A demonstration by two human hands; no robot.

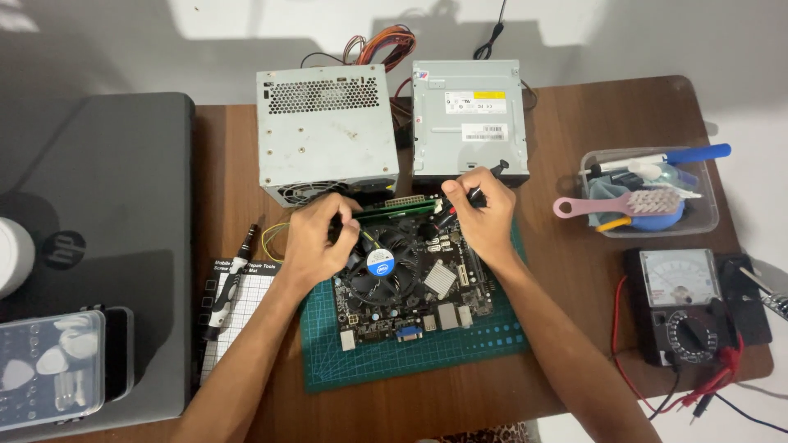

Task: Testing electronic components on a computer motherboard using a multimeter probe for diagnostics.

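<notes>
Brown wooden table (574,279) carries a green cutting mat (427,361) with a motherboard (410,287); the left hand (316,238) and right hand (484,213) curl fingers over its far edge, pinching small dark connectors.

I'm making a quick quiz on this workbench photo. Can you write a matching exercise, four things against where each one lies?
Things:
1. circuit board
2. screwdriver
3. pink brush
4. meter

Places:
A. in the clear plastic tub at the right
B. on the green cutting mat, under both hands
C. on the bare table, in front of the tub
D. on the white grid sheet, left of the mat

Pairs: 1-B, 2-D, 3-A, 4-C
</notes>
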